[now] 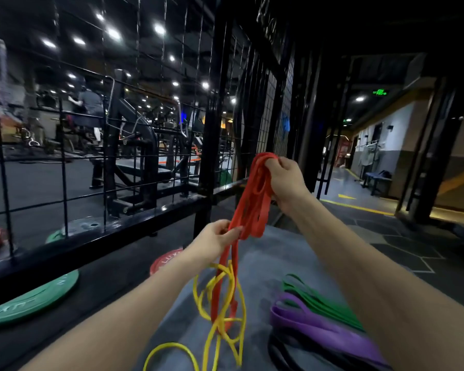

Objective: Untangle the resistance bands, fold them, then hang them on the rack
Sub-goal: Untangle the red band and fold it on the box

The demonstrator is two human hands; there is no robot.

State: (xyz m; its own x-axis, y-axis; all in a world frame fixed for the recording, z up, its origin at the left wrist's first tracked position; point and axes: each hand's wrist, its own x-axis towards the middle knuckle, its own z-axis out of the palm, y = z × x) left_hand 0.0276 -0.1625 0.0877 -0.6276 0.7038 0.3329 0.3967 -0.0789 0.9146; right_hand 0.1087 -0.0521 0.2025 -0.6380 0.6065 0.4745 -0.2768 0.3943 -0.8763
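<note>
Red band [252,202] held up in mid-air over grey mat [287,253], looped coils gathered at top, lower strands dropping into tangle with yellow band [220,311] above mat. Right hand [285,180] gripping coils, fingers curled round them. Left hand [217,239] lower, fingers pinching red strands. Green band [322,301], purple band [319,325], black band [284,352] folded on mat at right. Green plate [35,298] and red plate [164,261] on floor at left, wire fence [65,145] behind

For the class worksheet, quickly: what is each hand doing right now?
Left hand: pinches the red band low down.
Right hand: grips the gathered top loops of the red band.
</note>
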